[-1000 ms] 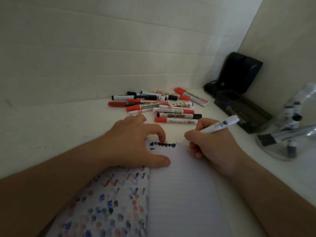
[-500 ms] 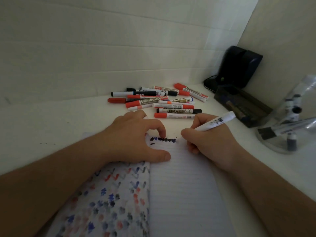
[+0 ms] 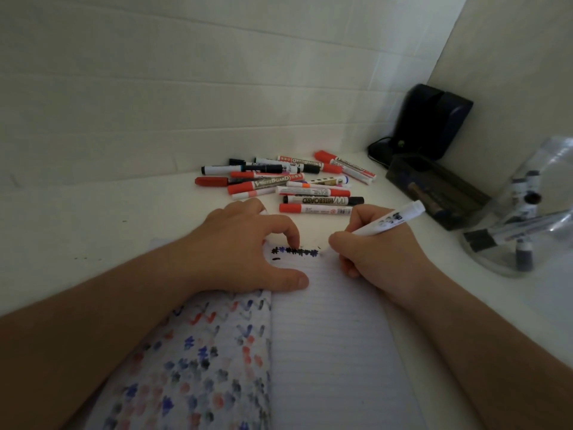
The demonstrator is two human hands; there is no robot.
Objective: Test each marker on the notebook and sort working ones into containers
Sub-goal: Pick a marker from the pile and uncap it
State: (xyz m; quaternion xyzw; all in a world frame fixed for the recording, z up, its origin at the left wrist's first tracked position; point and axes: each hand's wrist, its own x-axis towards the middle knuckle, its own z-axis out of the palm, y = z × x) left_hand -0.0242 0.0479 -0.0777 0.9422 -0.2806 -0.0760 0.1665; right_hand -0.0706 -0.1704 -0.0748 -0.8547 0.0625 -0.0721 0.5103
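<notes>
Your right hand (image 3: 384, 259) grips a white marker (image 3: 391, 219) pen-style, fingers curled round the barrel, tip down at the top edge of the notebook (image 3: 328, 352), beside a row of dark scribbles (image 3: 294, 252). Your left hand (image 3: 248, 249) presses the notebook flat, thumb stretched along the page, index fingertip touching the scribbles, holding nothing. Left page shows red, blue and black test marks. Beyond your hands, a pile of markers (image 3: 288, 181) lies on the white table (image 3: 93, 231). Far right, a clear container (image 3: 527, 218) holds a few markers; a dark tray (image 3: 434, 187) sits near it.
</notes>
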